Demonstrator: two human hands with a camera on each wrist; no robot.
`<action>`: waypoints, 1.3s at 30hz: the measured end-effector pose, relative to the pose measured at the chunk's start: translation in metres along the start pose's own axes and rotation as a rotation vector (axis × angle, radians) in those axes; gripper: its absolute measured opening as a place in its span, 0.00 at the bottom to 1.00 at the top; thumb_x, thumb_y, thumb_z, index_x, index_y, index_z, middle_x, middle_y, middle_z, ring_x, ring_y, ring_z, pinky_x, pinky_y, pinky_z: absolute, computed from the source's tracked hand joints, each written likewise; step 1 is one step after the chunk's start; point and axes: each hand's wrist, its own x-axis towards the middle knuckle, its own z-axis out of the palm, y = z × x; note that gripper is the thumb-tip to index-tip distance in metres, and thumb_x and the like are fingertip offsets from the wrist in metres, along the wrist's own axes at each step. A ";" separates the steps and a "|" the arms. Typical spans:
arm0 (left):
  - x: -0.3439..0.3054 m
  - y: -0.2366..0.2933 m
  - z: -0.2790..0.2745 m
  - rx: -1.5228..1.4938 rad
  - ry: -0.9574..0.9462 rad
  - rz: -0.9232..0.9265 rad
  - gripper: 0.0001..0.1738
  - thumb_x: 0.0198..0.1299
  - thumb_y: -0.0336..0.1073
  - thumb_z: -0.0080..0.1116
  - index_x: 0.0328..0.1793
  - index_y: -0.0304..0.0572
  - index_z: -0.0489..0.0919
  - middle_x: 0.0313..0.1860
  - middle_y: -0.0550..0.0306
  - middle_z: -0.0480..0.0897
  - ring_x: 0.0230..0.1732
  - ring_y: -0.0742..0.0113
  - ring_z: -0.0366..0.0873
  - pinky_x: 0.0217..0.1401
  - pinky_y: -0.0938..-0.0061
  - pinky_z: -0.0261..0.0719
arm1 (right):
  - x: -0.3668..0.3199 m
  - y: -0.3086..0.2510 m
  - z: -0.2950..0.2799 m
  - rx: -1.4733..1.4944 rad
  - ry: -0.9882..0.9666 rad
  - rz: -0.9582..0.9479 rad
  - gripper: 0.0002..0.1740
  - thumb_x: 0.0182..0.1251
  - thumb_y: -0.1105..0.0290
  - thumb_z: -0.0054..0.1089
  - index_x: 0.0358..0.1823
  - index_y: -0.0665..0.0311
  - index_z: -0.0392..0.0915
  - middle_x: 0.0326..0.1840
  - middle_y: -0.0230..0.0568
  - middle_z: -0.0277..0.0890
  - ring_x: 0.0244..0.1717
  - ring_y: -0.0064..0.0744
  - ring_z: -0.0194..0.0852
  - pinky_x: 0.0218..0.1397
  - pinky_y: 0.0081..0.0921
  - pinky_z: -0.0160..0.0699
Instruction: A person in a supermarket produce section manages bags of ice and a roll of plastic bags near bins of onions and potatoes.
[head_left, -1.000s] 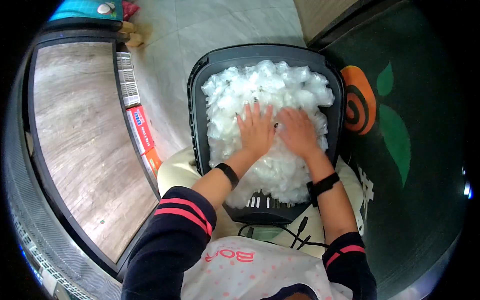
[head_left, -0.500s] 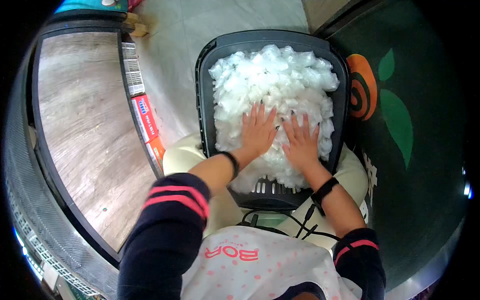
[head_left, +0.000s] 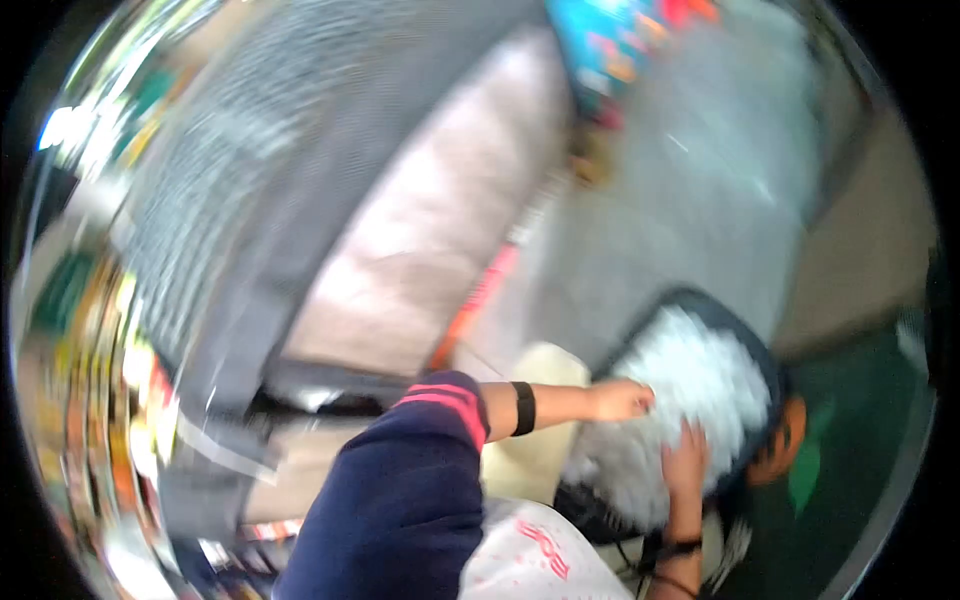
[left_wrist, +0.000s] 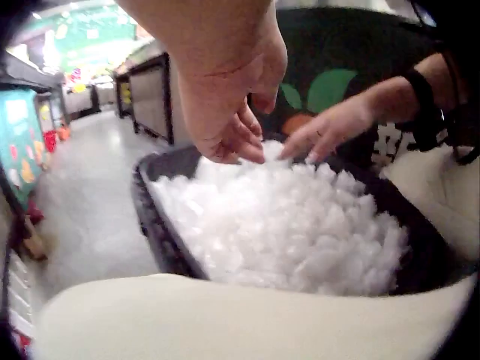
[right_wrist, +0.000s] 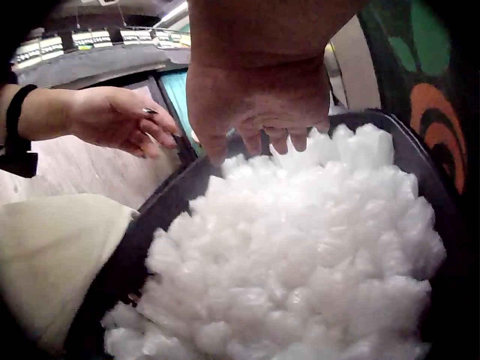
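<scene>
Pale tiled floor (head_left: 690, 230) sweeps across the head view, blurred, with a light-topped table (head_left: 430, 210) to the left of it. Over on the right stands a dark panel (head_left: 870, 430), painted with green leaf shapes (left_wrist: 330, 90) and an orange spiral (right_wrist: 442, 127). Pale trousers (left_wrist: 187, 322) flank the black plastic basket (left_wrist: 169, 236), and there inside it sits the heap of crumpled, translucent white plastic bundles (left_wrist: 277, 232), piled high and nearly filling it.

Now the hands! The right hand (head_left: 686, 462) is on the heap's surface — fingers extended and slightly spread, fingertips touching the plastic, gripping nothing that shows. The left hand (head_left: 622, 398) hangs over the heap's left side, fingers loosely bent, palm partly open — no bundle visible in its hold; whether a fingertip brushes the heap, one cannot tell. Each wrist wears a black band (head_left: 523, 408).
</scene>
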 end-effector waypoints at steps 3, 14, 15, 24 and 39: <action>-0.119 0.019 -0.056 0.135 0.357 0.164 0.11 0.55 0.32 0.47 0.43 0.39 0.74 0.38 0.48 0.77 0.41 0.51 0.74 0.44 0.63 0.71 | -0.016 -0.020 -0.005 -0.102 -0.028 -0.143 0.32 0.54 0.67 0.56 0.62 0.63 0.59 0.69 0.49 0.46 0.70 0.46 0.40 0.69 0.47 0.32; -0.677 0.138 -0.043 1.084 1.861 -0.560 0.13 0.51 0.34 0.50 0.44 0.42 0.76 0.37 0.53 0.79 0.40 0.56 0.76 0.45 0.69 0.74 | -0.035 -0.012 -0.006 -0.041 -0.094 -0.274 0.29 0.60 0.57 0.53 0.55 0.73 0.66 0.58 0.60 0.61 0.60 0.53 0.58 0.63 0.37 0.55; -0.727 0.130 -0.031 1.138 1.900 -0.794 0.13 0.51 0.33 0.49 0.44 0.43 0.76 0.38 0.52 0.79 0.41 0.57 0.77 0.45 0.69 0.73 | -0.036 -0.011 -0.005 -0.023 -0.088 -0.300 0.28 0.60 0.58 0.52 0.54 0.74 0.66 0.57 0.60 0.63 0.59 0.53 0.59 0.63 0.37 0.56; -0.848 0.049 0.034 0.406 1.973 -1.090 0.21 0.43 0.29 0.49 0.48 0.39 0.76 0.46 0.52 0.78 0.51 0.63 0.72 0.55 0.75 0.66 | -0.055 -0.012 -0.004 -0.034 -0.009 -0.397 0.26 0.60 0.59 0.51 0.51 0.76 0.69 0.51 0.62 0.68 0.55 0.54 0.64 0.60 0.35 0.60; -0.871 0.072 0.022 0.091 1.205 -1.466 0.27 0.37 0.32 0.53 0.51 0.46 0.73 0.44 0.53 0.78 0.48 0.60 0.73 0.51 0.73 0.67 | -0.079 -0.015 -0.015 -0.113 -0.054 -0.264 0.24 0.61 0.56 0.47 0.50 0.69 0.71 0.50 0.54 0.70 0.53 0.52 0.64 0.58 0.36 0.60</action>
